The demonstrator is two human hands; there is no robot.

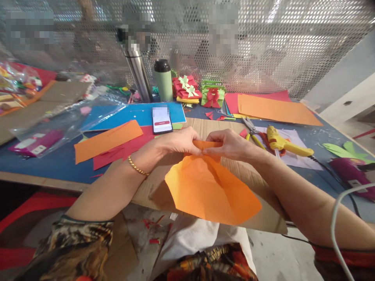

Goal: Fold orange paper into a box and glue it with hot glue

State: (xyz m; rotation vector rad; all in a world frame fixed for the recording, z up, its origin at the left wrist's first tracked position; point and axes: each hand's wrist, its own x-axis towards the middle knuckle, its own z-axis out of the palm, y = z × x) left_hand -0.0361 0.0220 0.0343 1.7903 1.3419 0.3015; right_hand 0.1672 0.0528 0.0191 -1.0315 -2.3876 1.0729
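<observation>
A piece of orange paper (209,187) is gathered at its narrow middle and fans out towards my body, above a brown cardboard sheet (155,187). My left hand (186,141) is closed on the left side of the gathered part. On the right side of the same gather, my right hand (230,144) pinches the paper with thumb and fingers. Both hands nearly meet at the pinched middle. A shorter folded part of the paper shows between them, partly hidden by the fingers.
Right of my hands lie a yellow glue gun (281,142) with a cord and scissors (253,130). Behind stand a phone (162,119), a green tumbler (164,82) and a steel flask (140,76). Orange strips (108,140) lie left.
</observation>
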